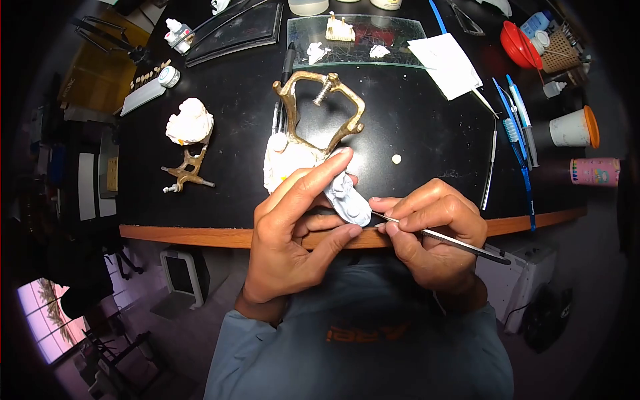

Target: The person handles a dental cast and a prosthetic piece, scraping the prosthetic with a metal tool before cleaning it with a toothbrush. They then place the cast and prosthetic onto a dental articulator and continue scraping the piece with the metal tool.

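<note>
Near the table's front edge, my left hand holds a small pale blue-white moulded piece between thumb and fingers. My right hand is closed in a pinch on a thin metal tool with a dark end; the tool's tip is at the right side of the moulded piece. Just behind my left hand lies a white plaster cast, with a brass-coloured metal frame standing behind it. My left fingers hide part of the cast.
Another plaster cast with a metal bracket lies left. A glass slab with small white pieces is at the back. At right are blue-handled tools, a cup and a red bowl. The wooden edge runs in front.
</note>
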Demonstrator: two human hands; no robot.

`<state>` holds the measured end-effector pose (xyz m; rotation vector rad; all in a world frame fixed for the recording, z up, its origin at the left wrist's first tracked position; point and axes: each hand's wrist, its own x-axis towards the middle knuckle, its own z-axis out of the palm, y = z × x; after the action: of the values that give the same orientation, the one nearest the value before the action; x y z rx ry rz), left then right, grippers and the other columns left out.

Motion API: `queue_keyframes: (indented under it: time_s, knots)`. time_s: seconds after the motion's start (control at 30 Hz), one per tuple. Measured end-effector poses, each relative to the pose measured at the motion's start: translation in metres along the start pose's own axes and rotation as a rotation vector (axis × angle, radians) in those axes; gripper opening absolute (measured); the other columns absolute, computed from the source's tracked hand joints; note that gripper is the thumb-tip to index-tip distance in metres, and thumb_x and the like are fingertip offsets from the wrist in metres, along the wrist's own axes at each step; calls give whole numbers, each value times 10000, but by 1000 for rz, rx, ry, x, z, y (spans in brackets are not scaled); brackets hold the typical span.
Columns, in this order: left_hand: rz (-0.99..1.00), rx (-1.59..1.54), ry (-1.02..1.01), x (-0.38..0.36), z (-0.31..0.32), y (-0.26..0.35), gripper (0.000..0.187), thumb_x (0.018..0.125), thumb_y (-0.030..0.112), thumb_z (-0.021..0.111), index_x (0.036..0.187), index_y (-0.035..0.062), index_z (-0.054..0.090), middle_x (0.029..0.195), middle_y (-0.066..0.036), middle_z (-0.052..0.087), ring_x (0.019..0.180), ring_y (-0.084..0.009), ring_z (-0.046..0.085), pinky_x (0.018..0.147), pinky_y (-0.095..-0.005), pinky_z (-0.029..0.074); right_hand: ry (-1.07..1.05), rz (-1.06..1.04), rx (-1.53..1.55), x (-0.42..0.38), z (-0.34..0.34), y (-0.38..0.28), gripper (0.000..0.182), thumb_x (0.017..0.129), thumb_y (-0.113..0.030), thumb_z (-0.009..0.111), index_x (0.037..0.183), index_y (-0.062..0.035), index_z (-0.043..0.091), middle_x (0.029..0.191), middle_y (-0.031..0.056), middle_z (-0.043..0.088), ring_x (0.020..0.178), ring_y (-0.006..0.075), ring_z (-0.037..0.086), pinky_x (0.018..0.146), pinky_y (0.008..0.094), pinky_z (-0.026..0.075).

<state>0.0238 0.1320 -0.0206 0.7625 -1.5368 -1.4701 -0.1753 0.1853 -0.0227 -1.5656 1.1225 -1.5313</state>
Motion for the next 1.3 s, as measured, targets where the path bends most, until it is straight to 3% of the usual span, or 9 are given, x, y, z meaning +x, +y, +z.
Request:
queue_keyframes:
  time_s: [0.13, 0.23, 0.43, 0.63, 0.83, 1.13, 1.3]
  knots:
    - [41, 88, -4, -2, 0, -4, 700, 832, -195, 748, 1485, 1, 593, 1274, -170, 634, 1127, -191, 687, 931, -283, 654, -15, -86, -40, 3, -3, 2, 200, 808, 174, 738, 879, 7, 653, 833, 118, 702, 749, 175, 727, 890, 444, 687]
    - [56, 146, -11, 0, 0, -2, 692, 815, -205, 750, 1459, 19, 632, 1240, -170, 655, 1103, -191, 691, 901, -285, 655, -17, -68, -52, 2, -3, 2, 190, 790, 165, 757, 863, 10, 675, 812, 118, 716, 760, 184, 745, 876, 427, 690]
    - [40, 177, -19, 2, 2, 0, 708, 813, -205, 745, 1469, 39, 635, 1208, -156, 672, 1059, -179, 696, 864, -284, 645, -11, -30, -96, 1, -2, 2, 171, 775, 142, 781, 821, 3, 693, 788, 121, 729, 846, 249, 805, 749, 323, 671]
    - [15, 207, -39, 2, 2, 2, 715, 814, -205, 740, 1472, 56, 638, 1191, -146, 678, 1041, -174, 701, 842, -292, 643, -44, 8, -115, 1, -4, 1, 158, 781, 130, 778, 809, 0, 693, 792, 130, 726, 871, 262, 811, 662, 290, 627]
    - [31, 211, -28, 3, 3, 1, 702, 815, -200, 741, 1463, 52, 645, 1169, -138, 682, 1033, -179, 709, 833, -294, 636, -59, 10, -113, 3, -3, 0, 160, 783, 133, 763, 784, 3, 669, 768, 113, 697, 847, 259, 808, 664, 294, 633]
    - [47, 237, -24, 3, 3, -1, 693, 798, -197, 751, 1443, 39, 655, 1148, -145, 683, 998, -190, 708, 809, -312, 618, -22, -8, -106, 5, 2, 0, 177, 761, 163, 721, 737, 10, 635, 750, 97, 667, 682, 166, 714, 804, 374, 695]
    - [50, 246, -18, 3, 4, 0, 691, 796, -200, 748, 1440, 34, 656, 1143, -150, 686, 989, -189, 707, 800, -306, 616, -19, -13, -103, 5, 3, 0, 183, 754, 162, 716, 719, 9, 622, 720, 78, 649, 654, 149, 677, 814, 391, 694]
